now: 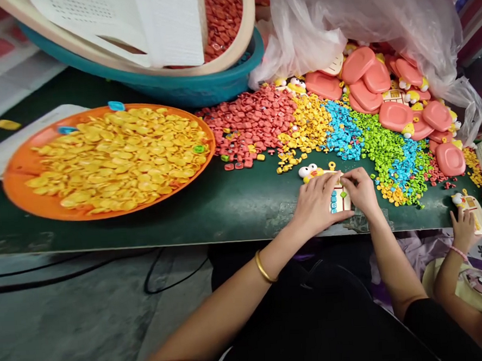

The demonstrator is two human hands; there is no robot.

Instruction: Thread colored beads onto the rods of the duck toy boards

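A cream toy panel (341, 202) with a duck-like head (309, 172) lies near the table's front edge. Blue square buttons (334, 202) run down its left part, and a green button (343, 195) sits to their right. My left hand (318, 197) grips the panel, its fingers over the upper part and its thumb along the lower edge. At the panel's upper right, the fingers of my right hand (362, 188) are pinched together. Whatever they hold is hidden. Behind the hands lie loose small buttons: red (257, 119), yellow (309, 122), blue (342, 128) and green (380, 145).
An orange tray (14, 183) heaped with yellow pieces (125, 160) stands left. Behind it are stacked teal (178, 89) and cream basins (233, 61). Pink toy shells (396, 115) lie under a plastic bag (361, 15). At right, another person's hand (464, 229) touches a similar toy (478, 218).
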